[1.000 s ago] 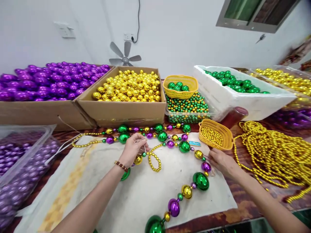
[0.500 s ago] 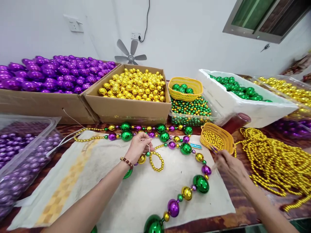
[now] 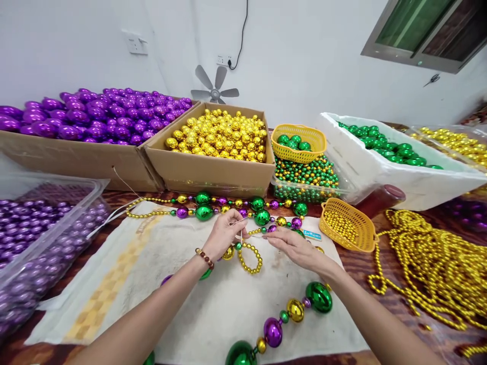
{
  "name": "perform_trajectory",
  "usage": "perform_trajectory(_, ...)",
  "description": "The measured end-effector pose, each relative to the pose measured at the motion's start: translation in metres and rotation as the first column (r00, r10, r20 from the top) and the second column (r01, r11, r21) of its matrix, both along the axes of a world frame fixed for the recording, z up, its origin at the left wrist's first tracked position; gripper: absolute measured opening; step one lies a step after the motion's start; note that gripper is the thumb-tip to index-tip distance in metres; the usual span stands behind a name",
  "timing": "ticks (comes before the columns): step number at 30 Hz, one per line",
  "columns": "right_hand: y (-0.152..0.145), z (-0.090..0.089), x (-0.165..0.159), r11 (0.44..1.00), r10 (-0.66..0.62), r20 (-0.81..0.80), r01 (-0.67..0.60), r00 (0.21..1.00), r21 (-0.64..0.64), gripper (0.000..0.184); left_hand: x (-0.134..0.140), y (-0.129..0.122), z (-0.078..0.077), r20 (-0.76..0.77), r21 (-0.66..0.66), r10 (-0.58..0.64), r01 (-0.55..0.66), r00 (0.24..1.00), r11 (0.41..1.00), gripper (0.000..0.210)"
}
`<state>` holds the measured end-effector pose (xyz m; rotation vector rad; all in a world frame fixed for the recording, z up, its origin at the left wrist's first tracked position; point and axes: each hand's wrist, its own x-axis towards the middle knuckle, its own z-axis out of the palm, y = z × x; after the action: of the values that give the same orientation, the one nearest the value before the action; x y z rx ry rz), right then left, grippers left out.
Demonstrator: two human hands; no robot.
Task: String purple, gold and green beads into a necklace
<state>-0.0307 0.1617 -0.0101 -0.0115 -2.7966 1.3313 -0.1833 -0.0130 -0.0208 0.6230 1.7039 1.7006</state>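
Note:
My left hand (image 3: 225,234), wearing a beaded bracelet, pinches a thin white string (image 3: 242,234) above the cloth. Beneath its fingers hangs a small loop of gold beads (image 3: 250,258), with a green bead at its top. My right hand (image 3: 297,247) is just to the right, its fingertips closed together on what looks like the loose end of the string. A garland of large green, gold and purple beads (image 3: 273,332) curves around over the cloth; both hands and forearms hide parts of it.
White cloth (image 3: 213,319) covers the table's middle. A yellow basket of gold beads (image 3: 367,242) and gold bead strands (image 3: 429,274) lie right. Behind stand boxes of purple balls (image 3: 110,165) and gold balls (image 3: 209,175), and a foam box (image 3: 395,175). A purple-bead bin (image 3: 57,253) is left.
My right hand has moved left from beside the yellow basket to the string by my left hand. A slim dark thing at its fingertips no longer shows. My left hand keeps its pinch.

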Motion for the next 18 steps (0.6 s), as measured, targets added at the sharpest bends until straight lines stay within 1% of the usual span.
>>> perform_trajectory(4,-0.004,-0.007,-0.011,0.992,0.036,0.064,-0.028,0.997,-0.121,0.030,0.001,-0.001,-0.002,-0.050,0.014,-0.015,0.016,0.999,1.000,0.019)
perform_trajectory(8,-0.007,-0.010,-0.019,0.981,0.050,0.112,-0.028,0.992,-0.194,0.028,0.001,-0.001,-0.006,-0.078,0.032,-0.030,0.033,0.996,0.999,0.017)
perform_trajectory(13,-0.005,-0.007,-0.024,0.962,0.107,0.169,-0.059,0.980,-0.267,0.023,0.001,-0.001,-0.007,-0.079,0.045,-0.035,0.038,0.996,0.998,0.016)
perform_trajectory(18,-0.004,-0.004,-0.025,0.946,0.133,0.197,-0.065,0.971,-0.317,0.022,0.003,-0.001,-0.005,-0.122,0.004,-0.026,0.027,0.992,1.000,0.015)
